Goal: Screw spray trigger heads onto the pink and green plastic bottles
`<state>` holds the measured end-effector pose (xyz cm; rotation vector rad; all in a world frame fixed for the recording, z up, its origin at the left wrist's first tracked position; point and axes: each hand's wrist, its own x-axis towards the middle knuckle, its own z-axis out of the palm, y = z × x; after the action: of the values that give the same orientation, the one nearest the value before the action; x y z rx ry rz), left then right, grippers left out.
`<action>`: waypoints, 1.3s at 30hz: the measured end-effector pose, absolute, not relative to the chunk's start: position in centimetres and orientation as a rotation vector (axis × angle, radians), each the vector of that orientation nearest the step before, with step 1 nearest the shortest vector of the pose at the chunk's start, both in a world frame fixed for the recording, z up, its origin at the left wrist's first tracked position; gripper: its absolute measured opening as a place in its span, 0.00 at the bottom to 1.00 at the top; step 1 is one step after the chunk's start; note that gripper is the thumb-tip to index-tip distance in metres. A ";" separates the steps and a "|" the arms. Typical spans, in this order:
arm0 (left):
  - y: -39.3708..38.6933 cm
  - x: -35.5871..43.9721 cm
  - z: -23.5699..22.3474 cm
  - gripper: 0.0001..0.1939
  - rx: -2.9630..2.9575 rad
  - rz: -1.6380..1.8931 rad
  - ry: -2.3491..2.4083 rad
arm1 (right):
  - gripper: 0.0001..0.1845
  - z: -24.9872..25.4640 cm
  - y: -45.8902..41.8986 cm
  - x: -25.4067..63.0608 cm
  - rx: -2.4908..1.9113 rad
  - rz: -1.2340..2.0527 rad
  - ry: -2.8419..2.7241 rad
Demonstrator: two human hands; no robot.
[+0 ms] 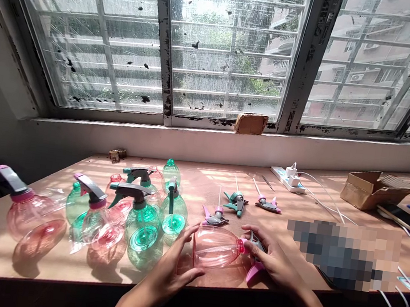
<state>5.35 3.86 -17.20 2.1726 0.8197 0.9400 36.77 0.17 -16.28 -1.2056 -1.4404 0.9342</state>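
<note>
A clear pink bottle [217,248] lies on its side between my hands at the table's front edge. My left hand [176,260] cups its base end, thumb below and fingers above. At the neck, my right hand [265,254] has its fingers closed around a grey and pink trigger spray head [255,271]. The fingers partly hide that head, so how far it sits on the neck is unclear. Beyond the bottle lie a pink-and-grey spray head [215,217], a green-and-grey one [236,203] and another pink-and-grey one [268,203].
Several pink and green bottles stand at left, including a green spray bottle [144,231] and a pink spray bottle [36,217]. A power strip [287,179] with cables and an open cardboard box [366,190] are at back right. A pixelated patch [342,254] covers something at right.
</note>
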 end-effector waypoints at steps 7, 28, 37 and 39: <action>3.1 5.4 -16.5 0.46 2.193 0.899 0.840 | 0.28 -16.5 0.2 36.8 -1.190 0.930 -1.435; 3.5 5.2 -16.7 0.40 2.108 0.906 0.800 | 0.31 -15.9 0.0 36.6 -1.199 0.919 -1.430; 3.1 5.4 -15.8 0.38 1.923 0.831 0.842 | 0.33 -15.8 0.0 36.3 -1.168 0.941 -1.374; 3.2 5.4 -15.7 0.37 1.937 0.826 0.852 | 0.33 -15.9 0.0 36.4 -1.169 0.957 -1.382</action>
<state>5.43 3.18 -15.75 1.9374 0.8517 0.8260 36.35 0.04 -15.90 -1.1693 -1.3818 0.9574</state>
